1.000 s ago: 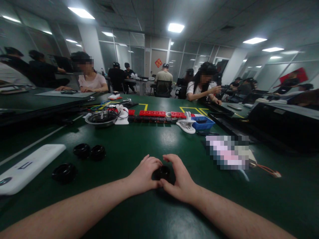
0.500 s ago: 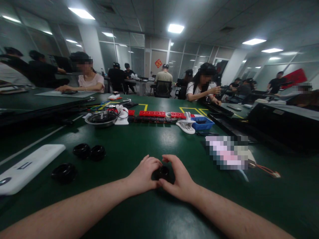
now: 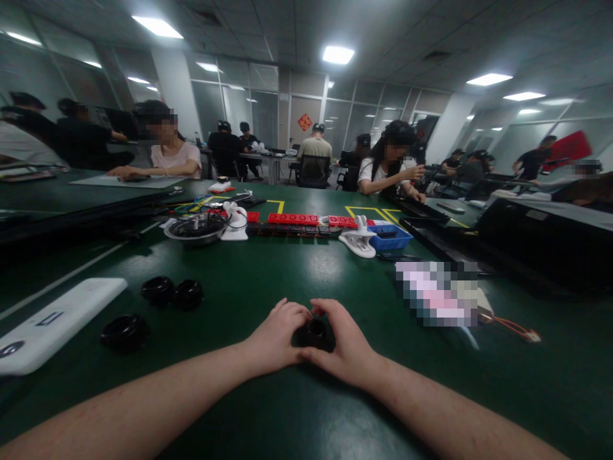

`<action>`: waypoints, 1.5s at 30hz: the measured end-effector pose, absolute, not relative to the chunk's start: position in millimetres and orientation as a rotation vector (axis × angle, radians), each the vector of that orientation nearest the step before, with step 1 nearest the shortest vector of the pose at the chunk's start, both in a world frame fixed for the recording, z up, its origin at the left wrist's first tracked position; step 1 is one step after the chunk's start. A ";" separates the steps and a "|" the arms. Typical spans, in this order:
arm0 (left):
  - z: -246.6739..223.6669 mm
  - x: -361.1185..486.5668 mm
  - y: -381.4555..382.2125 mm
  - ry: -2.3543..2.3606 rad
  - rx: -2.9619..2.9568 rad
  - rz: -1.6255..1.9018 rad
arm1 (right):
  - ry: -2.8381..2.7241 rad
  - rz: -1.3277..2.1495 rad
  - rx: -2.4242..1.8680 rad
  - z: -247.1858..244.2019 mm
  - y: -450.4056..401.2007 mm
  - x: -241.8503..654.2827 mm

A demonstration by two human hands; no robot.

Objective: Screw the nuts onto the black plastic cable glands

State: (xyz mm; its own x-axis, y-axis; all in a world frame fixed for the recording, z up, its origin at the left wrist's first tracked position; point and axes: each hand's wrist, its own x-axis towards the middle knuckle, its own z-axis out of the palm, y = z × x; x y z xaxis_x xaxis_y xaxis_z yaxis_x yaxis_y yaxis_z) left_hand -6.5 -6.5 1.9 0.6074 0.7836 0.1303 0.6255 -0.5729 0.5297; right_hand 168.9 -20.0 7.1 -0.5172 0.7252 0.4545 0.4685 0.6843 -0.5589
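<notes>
A small, glossy black round piece with a hole in its top (image 3: 316,329) stands on the green table in front of me. From its left side my left hand (image 3: 278,332) curves its fingers about it, and my right hand (image 3: 347,342) closes round it from the right. My thumbs meet at its near side and the fingertips almost touch at the far side. Much of the piece is hidden by my fingers. Further left lie three similar black ring-shaped pieces: one nearer (image 3: 124,332), and two side by side, the left one (image 3: 158,291) and the right one (image 3: 188,294).
A long white device (image 3: 71,319) lies at the left. Across the table are a metal bowl (image 3: 194,237), white clips (image 3: 358,239), a red strip (image 3: 293,219) and a blue bin (image 3: 390,237). A blurred packet (image 3: 431,294) lies right. Other people sit beyond.
My hands stay around the black piece, with the right thumb shifted slightly left. A little more of the piece shows between them.
</notes>
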 end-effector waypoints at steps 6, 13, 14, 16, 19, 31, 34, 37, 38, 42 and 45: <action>4.1 -5.7 -7.7 1.131 2.399 0.513 | -2.201 0.529 -0.821 4.2 -21.2 170.5; -0.1 -7.0 -6.3 1.119 2.422 0.490 | -2.215 0.520 -0.868 5.5 -21.7 170.7; 0.5 -6.9 -6.6 1.120 2.421 0.492 | -2.207 0.520 -0.897 4.9 -21.0 170.4; 2.2 -6.3 -7.3 1.135 2.406 0.507 | -2.196 0.525 -0.917 3.4 -20.3 170.1; 3.2 -5.5 -7.7 1.144 2.392 0.528 | -2.202 0.522 -0.841 2.8 -21.4 170.6; 4.5 -6.1 -7.4 1.130 2.385 0.496 | -2.150 0.526 -0.960 2.5 -18.9 169.6; 5.0 -5.3 -8.2 1.137 2.375 0.507 | -2.160 0.570 -0.932 2.3 -19.8 169.3; 4.2 -5.5 -8.1 1.134 2.387 0.506 | -2.203 0.565 -0.817 5.4 -21.8 169.8; 4.2 -5.5 -8.1 1.133 2.392 0.501 | -2.211 0.556 -0.798 6.6 -22.3 169.9; 6.4 -5.3 -9.2 1.133 2.398 0.496 | -2.168 0.521 -0.874 8.1 -21.5 169.7; 7.4 -4.8 -9.6 1.125 2.394 0.510 | -2.087 0.512 -0.951 4.8 -19.7 168.8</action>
